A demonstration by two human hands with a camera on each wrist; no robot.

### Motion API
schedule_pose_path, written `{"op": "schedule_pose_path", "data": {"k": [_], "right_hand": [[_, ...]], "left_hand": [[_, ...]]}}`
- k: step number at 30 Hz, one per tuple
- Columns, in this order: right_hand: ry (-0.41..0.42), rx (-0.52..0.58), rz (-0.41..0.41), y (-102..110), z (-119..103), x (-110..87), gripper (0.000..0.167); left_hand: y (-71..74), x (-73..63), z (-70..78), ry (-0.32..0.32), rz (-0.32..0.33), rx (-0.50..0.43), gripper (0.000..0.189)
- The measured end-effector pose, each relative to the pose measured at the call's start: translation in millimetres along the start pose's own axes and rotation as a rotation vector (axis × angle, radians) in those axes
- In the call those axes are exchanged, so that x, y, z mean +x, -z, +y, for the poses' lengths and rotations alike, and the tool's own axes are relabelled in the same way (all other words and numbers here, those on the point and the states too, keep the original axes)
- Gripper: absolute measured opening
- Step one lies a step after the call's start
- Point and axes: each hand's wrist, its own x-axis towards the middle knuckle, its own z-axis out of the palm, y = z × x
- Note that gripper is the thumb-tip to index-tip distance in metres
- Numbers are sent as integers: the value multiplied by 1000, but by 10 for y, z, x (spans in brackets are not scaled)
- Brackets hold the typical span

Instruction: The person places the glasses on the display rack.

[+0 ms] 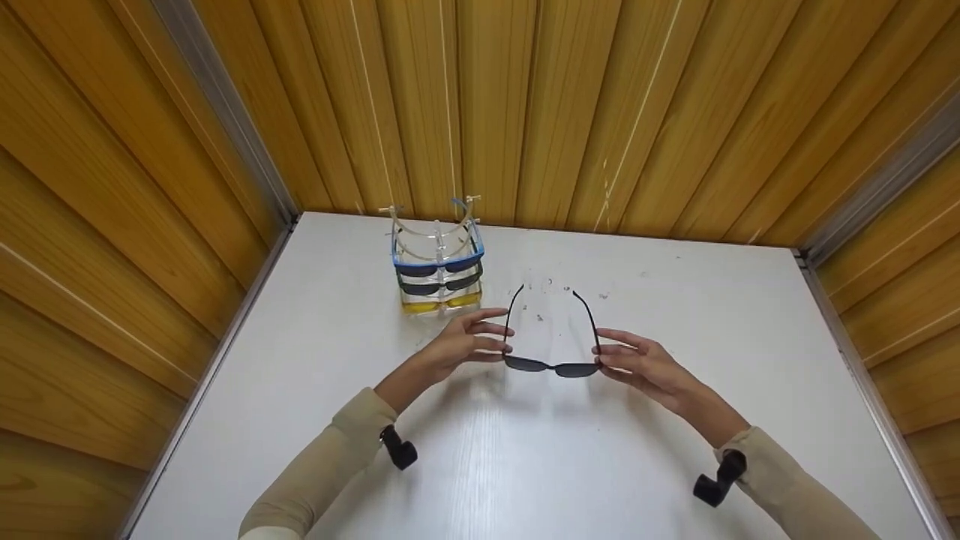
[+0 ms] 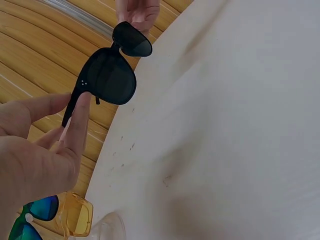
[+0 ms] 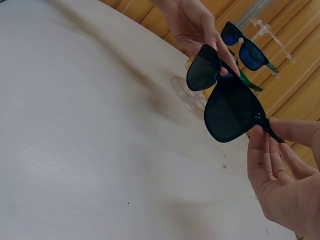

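Note:
A pair of black sunglasses (image 1: 576, 370) with dark lenses is held up over the white table, temples unfolded and pointing away from me. My left hand (image 1: 454, 349) pinches the left temple near its hinge; my right hand (image 1: 649, 371) does the same on the right side. In the left wrist view, thumb and fingers of the left hand (image 2: 45, 150) close around the temple beside the dark lens (image 2: 110, 77). The right wrist view has the right hand (image 3: 285, 190) gripping the other temple next to its lens (image 3: 232, 110).
A clear display stand (image 1: 440, 240) stands at the table's back left. It carries blue-framed sunglasses (image 1: 439, 265), a dark-lensed pair (image 1: 420, 289) and a yellow pair (image 1: 421, 307) lowest. Wood-patterned walls (image 1: 555, 112) border the white table (image 1: 525, 450) at the back and sides.

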Motion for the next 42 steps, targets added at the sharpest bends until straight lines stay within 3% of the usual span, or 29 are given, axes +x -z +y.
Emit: {"op": "schedule_pose_path", "data": {"k": [7, 13, 26, 42], "right_hand": [[31, 48, 33, -82, -132, -36, 49], [47, 77, 53, -142, -251, -41, 55], [131, 55, 56, -286, -581, -3, 38], [171, 15, -2, -676, -1091, 147, 36]], "left_hand": [[-11, -51, 200, -15, -4, -21, 62], [-23, -115, 385, -60, 6, -23, 62], [15, -252, 648, -176, 28, -49, 62], [238, -555, 1044, -249, 77, -92, 65]]}}
